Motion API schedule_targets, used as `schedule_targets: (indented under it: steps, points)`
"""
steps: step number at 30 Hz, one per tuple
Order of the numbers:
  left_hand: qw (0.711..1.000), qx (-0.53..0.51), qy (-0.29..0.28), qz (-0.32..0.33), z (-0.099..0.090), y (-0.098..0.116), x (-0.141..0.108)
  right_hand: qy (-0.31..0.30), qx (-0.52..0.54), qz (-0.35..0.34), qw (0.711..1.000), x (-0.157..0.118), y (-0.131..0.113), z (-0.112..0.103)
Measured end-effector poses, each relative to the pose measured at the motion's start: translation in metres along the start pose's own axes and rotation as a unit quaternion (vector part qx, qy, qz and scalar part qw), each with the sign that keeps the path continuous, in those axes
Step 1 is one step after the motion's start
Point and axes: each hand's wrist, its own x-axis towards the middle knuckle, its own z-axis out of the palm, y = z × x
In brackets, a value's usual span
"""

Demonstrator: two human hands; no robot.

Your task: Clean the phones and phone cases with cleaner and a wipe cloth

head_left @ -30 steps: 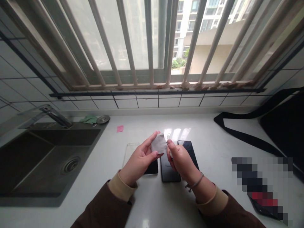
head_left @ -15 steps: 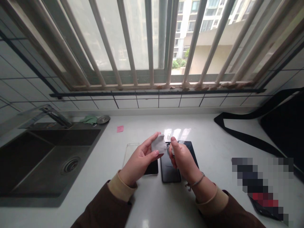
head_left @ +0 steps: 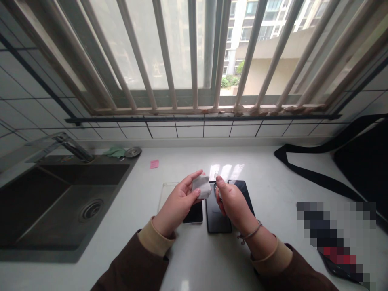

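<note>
My left hand pinches a folded white cloth between thumb and fingers. My right hand is closed with its thumb up around a small whitish thing, mostly hidden in the fist, just right of the cloth. Below the hands on the counter lies a black phone or phone case with a round camera area at its top. A black phone shows partly under my left hand, beside a clear phone case. Behind my right hand is another dark glossy phone. A small clear cap stands beyond them.
A steel sink with a faucet is at left, a green cloth and drain strainer on its rim. A pink note lies on the white counter. A black strap and a blurred-out object are at right.
The white cloth has turned slightly in my left hand and faces up more. My right hand stays nearly in place, its thumb a little lower. The view has shifted slightly.
</note>
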Motion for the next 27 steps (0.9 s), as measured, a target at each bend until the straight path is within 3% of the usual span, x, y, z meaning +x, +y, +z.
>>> schedule_targets:
  steps: [8,16,23,27]
  points:
    - [0.998,0.030,-0.061,0.015,0.0039,0.0019,-0.0045,-0.021,0.033,0.017,0.999,-0.0008,-0.0018,-0.0020]
    - [0.995,0.046,-0.085,0.033,-0.0005,-0.0007,-0.0023,-0.039,-0.017,0.022,0.999,0.0012,-0.0022,-0.0034]
    - [0.999,-0.001,-0.048,-0.016,0.0046,0.0020,-0.0046,-0.020,-0.013,0.005,1.000,0.0016,-0.0024,-0.0044]
    - [0.997,-0.065,-0.005,-0.045,0.0057,0.0044,-0.0038,-0.044,-0.037,0.001,0.998,0.0021,-0.0019,-0.0051]
